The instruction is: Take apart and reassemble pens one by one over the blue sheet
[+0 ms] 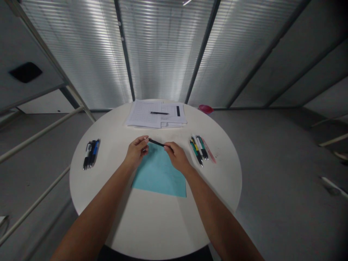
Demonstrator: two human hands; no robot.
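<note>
A slim black pen [156, 142] is held level above the far edge of a light blue sheet [161, 174]. My left hand [136, 149] pinches its left end between thumb and fingers. The right end sits in the closed fingers of my right hand [175, 154]. On the right of the sheet lies a group of several pens [199, 148] with green, yellow, white and black bodies, beside a pink strip [208, 150]. Another group of black, white and blue pens [91, 154] lies at the left of the table.
The round white table [152, 224] carries everything. At its far side are stacked printed papers [144, 115] with a dark pen [159, 113] on top. A pink object [206, 109] shows beyond the far right edge. Pale metal rails [40, 130] stand at the left.
</note>
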